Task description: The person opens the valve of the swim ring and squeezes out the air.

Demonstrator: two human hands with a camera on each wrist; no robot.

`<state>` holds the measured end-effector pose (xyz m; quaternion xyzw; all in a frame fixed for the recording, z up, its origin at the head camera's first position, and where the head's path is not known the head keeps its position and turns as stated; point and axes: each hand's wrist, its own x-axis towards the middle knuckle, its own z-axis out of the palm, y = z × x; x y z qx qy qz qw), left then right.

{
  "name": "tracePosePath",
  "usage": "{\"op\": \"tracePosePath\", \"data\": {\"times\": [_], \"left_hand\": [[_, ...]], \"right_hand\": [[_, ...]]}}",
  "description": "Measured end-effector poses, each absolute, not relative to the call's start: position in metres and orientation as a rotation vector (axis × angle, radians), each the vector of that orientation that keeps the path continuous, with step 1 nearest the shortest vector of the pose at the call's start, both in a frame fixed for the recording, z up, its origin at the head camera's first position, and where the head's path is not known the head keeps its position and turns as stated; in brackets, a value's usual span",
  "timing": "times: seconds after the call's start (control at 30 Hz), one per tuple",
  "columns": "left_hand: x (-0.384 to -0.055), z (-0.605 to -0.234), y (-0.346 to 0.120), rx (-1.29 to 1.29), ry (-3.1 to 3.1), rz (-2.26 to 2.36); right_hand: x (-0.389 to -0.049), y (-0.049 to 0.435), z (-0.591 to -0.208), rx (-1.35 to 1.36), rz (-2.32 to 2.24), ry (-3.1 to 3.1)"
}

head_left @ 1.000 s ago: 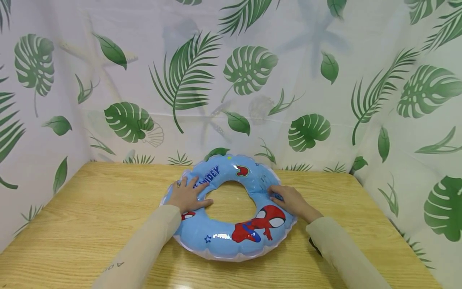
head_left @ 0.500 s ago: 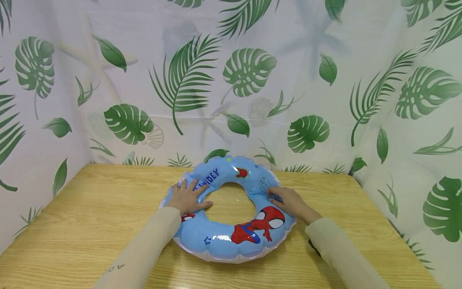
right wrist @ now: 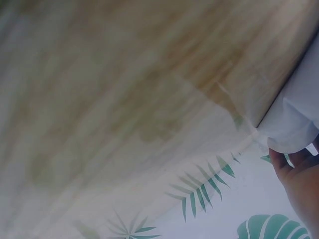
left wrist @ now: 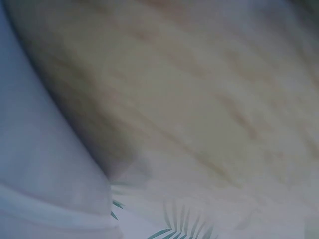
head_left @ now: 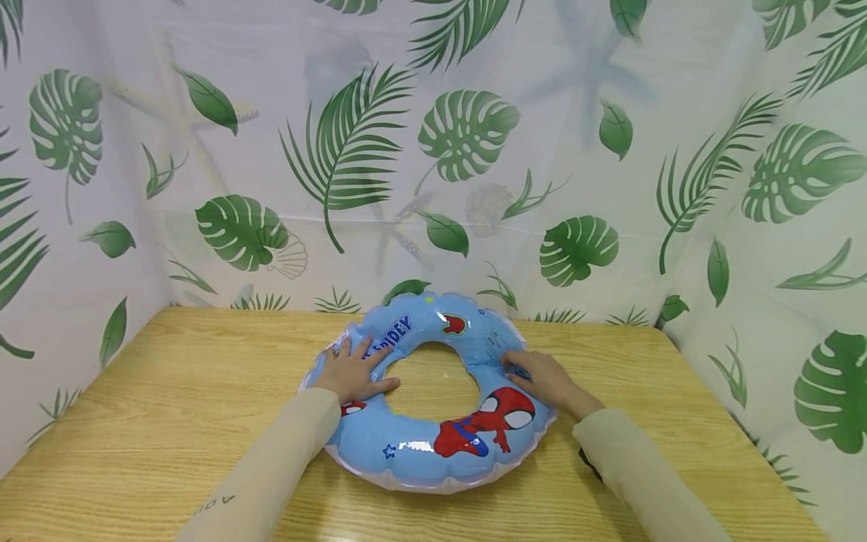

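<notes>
A blue inflatable swim ring (head_left: 420,467) with red cartoon figures and dark lettering lies on the wooden table. My left hand (head_left: 352,375) rests on the ring's left side, fingers spread and thumb over the inner edge. On the right side, my right hand (head_left: 545,380) has its thumb and forefinger bent together at the ring's surface, which creases there. What exactly sits between those fingertips is hidden. In the right wrist view, fingers of my right hand (right wrist: 301,186) appear beside the pale ring edge (right wrist: 296,112). The left wrist view shows only the ring's pale side (left wrist: 45,159).
The wooden table (head_left: 169,421) runs back to a white curtain (head_left: 379,278) printed with green leaves, which also hangs at both sides. A small dark object (head_left: 589,464) shows partly from behind the right sleeve.
The head view has shifted very slightly. Both hands keep their places on the swim ring, and the ring stays where it was.
</notes>
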<state>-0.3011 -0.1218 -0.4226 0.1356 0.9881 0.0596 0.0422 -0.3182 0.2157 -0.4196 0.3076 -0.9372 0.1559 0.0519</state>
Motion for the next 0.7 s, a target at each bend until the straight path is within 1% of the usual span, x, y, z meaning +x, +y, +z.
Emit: {"op": "tracePosePath", "data": {"times": [0.7], "left_hand": [[-0.2994,-0.4226,-0.1211,0.394,2.96,0.231]], "right_hand": [[-0.3188,0.2152,-0.4202,0.932,0.448,-2.88]]}}
